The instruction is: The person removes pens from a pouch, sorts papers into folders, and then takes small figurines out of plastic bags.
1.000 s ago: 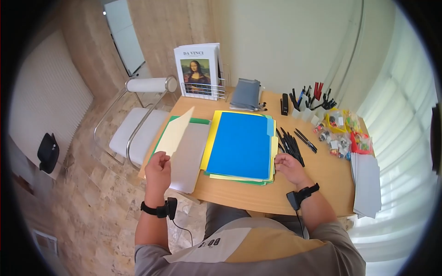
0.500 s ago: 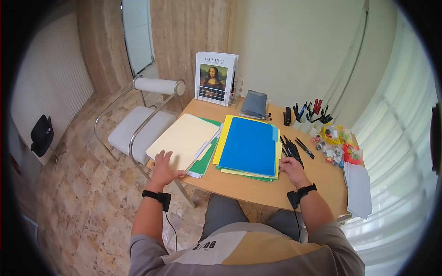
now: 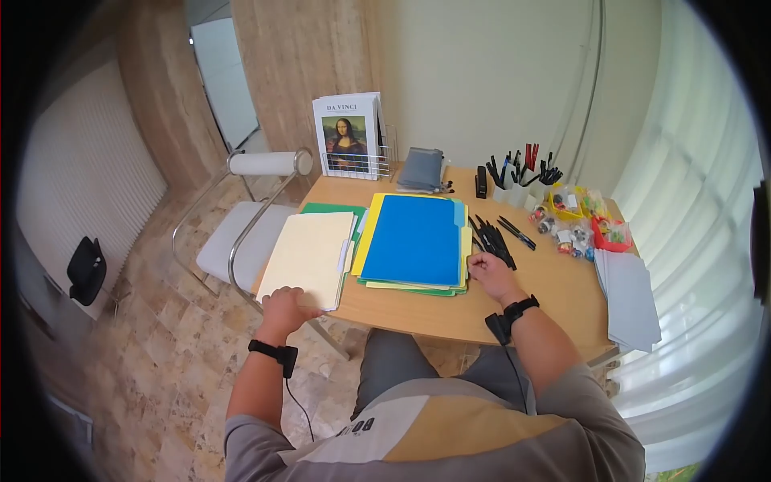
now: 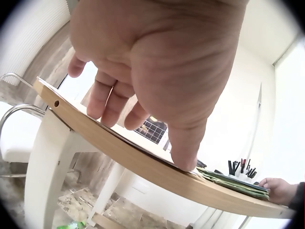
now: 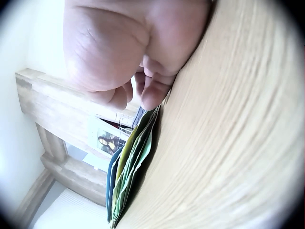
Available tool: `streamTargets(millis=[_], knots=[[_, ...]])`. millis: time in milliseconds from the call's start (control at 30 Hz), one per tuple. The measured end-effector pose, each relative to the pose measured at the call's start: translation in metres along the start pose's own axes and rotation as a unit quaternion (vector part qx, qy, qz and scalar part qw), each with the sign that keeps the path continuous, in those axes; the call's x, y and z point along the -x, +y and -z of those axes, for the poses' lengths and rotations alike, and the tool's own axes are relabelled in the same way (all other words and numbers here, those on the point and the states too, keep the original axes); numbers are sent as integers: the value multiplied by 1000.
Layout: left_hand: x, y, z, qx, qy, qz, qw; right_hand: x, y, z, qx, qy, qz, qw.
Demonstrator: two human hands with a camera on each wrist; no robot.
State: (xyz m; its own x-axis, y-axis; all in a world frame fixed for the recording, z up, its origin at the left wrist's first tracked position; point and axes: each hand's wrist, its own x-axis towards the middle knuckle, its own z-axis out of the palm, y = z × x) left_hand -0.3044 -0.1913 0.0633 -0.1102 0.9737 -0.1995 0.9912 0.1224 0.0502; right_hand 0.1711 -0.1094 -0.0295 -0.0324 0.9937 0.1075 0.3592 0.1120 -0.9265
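Note:
My left hand (image 3: 283, 312) rests at the near edge of a cream file folder (image 3: 309, 249), its fingers fairly straight and spread over the border. In the left wrist view the thumb tip reaches down at the table edge. Under the cream folder, a green folder (image 3: 325, 208) shows along the far side. My right hand (image 3: 496, 277) lies on the table with loosely curled fingers, right at the right-hand edge of a folder stack. A blue folder (image 3: 414, 241) tops that stack, over yellow and green ones; their layered edges (image 5: 128, 167) show in the right wrist view.
Black pens (image 3: 491, 241) lie right of the stack. Behind stand a stapler (image 3: 481, 182), pen cups (image 3: 518, 193), a Da Vinci book (image 3: 347, 136) in a wire rack and a grey pouch (image 3: 422, 169). Bagged small items (image 3: 572, 233) and white envelopes (image 3: 629, 301) sit at right; a chair (image 3: 241, 233) at left.
The cream folder, first raised in my left hand over a greyish sheet, came down flat and now lies straighter on the left pile. My right hand stays beside the blue stack.

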Motion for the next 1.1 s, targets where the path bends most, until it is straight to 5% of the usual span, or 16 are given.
streamTargets(millis=[67,233,300,500,567,633,733,767,867,1033,1100], knots=[[7,-1,-7,-14,110,-42,993,-1,-1,1,-26,-5,-2,1000],[-4,-22,2,-9,83,17,996,0,0,4,-140,-17,-6,990],[-29,-53,-21,40,62,-39,997,-7,11,4,-173,-29,-6,985],[-49,-88,-50,3,188,-191,963,-2,4,10,-207,-40,-17,977],[-41,-79,-35,174,167,-157,958,-2,7,9,-207,-38,-14,977],[-29,-62,-29,171,218,-157,948,-3,9,8,-205,-37,-9,978],[-23,-50,-19,188,243,27,951,-3,9,7,-222,-39,-9,974],[-20,-40,-13,186,241,24,952,-2,8,7,-239,-44,-6,970],[-18,-11,-12,363,373,-100,848,2,5,6,-267,-51,-9,962],[-15,74,6,298,396,-147,856,-3,-11,11,-268,-55,-9,962],[-14,115,14,193,364,-282,866,-2,-20,10,-288,-72,-2,955]])
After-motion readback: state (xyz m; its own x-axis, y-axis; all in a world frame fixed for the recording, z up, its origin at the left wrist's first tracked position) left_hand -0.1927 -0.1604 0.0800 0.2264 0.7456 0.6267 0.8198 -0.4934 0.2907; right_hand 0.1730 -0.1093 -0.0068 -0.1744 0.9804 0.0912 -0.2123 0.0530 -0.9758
